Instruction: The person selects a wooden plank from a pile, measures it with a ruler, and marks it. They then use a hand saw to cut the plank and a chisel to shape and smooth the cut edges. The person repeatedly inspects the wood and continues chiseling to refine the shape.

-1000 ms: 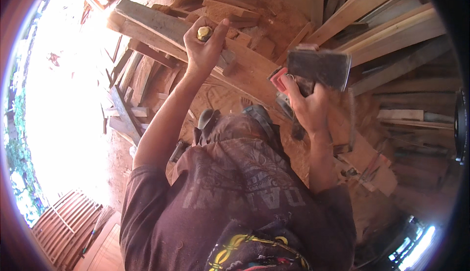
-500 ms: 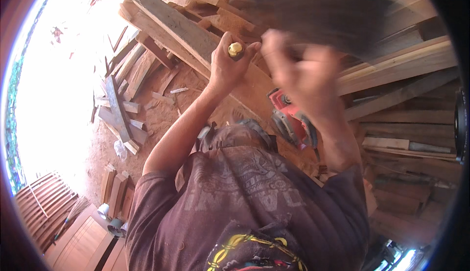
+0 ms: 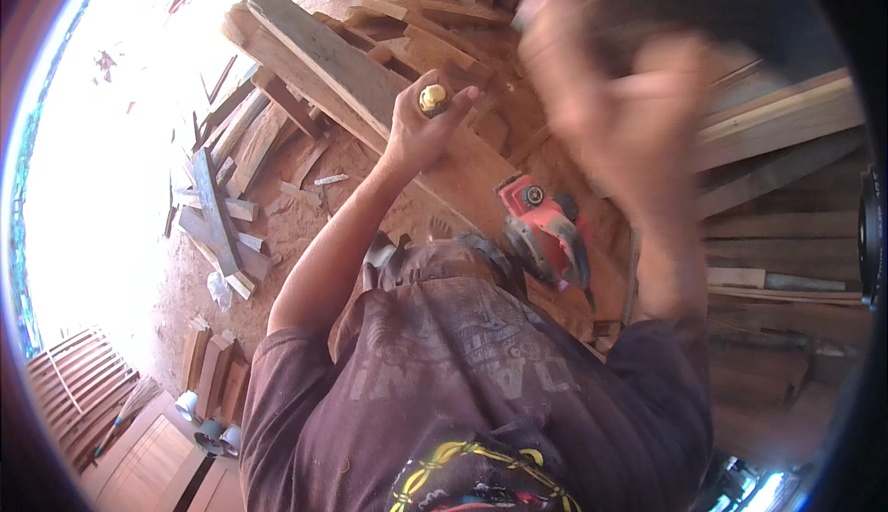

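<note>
My left hand (image 3: 421, 128) is wrapped round an upright tool handle with a pale yellow butt end (image 3: 432, 98), like that of a chisel. Its lower part is hidden by the hand, which is over a long wooden beam (image 3: 486, 165). My right hand (image 3: 620, 86), smeared by motion, is raised at the upper right with curled fingers. Beyond it is a large dark tool (image 3: 740, 12), too blurred to make out fully, perhaps a mallet. A red and grey electric hand planer (image 3: 550, 234) rests on the beam close to my body.
Another grey, weathered beam (image 3: 324, 45) runs toward the upper left. Offcuts (image 3: 222, 216) lie on the sawdust-covered ground at left. Stacked timber (image 3: 777, 133) fills the right side. Wooden panels (image 3: 139, 456) and a slatted piece (image 3: 79, 382) are at the lower left.
My right hand has swung up and to the right, taking the dark tool with it. My left hand keeps its grip and has shifted slightly left. More of the planer now shows.
</note>
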Motion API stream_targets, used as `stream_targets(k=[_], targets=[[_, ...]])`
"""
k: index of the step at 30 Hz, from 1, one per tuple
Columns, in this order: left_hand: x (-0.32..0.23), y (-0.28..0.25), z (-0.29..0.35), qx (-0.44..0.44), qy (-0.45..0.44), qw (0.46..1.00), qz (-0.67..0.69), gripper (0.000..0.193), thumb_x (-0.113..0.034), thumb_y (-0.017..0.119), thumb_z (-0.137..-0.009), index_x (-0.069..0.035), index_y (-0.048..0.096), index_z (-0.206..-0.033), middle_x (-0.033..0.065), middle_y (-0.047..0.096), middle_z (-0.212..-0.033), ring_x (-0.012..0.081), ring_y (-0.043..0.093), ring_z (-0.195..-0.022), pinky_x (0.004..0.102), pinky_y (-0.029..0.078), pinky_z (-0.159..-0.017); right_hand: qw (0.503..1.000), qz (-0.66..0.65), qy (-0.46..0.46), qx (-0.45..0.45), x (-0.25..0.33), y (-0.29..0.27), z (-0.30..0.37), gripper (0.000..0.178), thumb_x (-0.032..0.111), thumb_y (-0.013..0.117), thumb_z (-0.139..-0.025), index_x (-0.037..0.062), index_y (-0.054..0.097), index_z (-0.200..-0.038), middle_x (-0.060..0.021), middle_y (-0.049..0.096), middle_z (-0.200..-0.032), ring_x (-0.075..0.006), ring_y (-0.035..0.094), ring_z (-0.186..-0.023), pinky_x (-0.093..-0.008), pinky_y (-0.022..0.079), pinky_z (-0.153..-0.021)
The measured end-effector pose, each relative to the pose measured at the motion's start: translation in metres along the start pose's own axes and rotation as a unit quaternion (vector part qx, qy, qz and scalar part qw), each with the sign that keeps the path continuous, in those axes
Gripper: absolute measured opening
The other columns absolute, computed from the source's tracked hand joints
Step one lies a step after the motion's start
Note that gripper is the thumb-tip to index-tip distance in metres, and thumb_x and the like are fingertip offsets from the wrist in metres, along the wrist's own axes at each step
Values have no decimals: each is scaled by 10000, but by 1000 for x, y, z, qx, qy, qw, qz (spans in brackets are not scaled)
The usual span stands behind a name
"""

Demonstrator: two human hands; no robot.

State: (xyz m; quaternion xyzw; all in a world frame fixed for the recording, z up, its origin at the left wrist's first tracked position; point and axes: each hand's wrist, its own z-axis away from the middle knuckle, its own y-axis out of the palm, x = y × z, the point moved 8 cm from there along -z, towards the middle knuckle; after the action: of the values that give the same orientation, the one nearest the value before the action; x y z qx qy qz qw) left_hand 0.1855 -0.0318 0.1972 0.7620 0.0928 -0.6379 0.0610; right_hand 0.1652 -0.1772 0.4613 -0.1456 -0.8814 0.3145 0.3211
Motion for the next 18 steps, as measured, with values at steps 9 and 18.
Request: stream_targets(k=[9,18], targets=[[8,6,-5,-3,-30,999,-18,289,-227,791,-961,-41,592,-864,-29,553,-739,68,505,-735,313,461,-652,985,110,-17,134,-70,36,4,253,194,741,-909,-44,691,-978,-278,716,-842,-462,727,-814,-493,600,-745],[-7,11,-3,17,-52,998,31,387,-312,842,-954,-83,580,-787,-48,562,-692,44,529,-673,263,446,-610,994,-109,-1,-26,-25,-53,-38,173,176,828,-946,53,734,-868,28,628,-668,-43,571,-605,-235,416,-558]])
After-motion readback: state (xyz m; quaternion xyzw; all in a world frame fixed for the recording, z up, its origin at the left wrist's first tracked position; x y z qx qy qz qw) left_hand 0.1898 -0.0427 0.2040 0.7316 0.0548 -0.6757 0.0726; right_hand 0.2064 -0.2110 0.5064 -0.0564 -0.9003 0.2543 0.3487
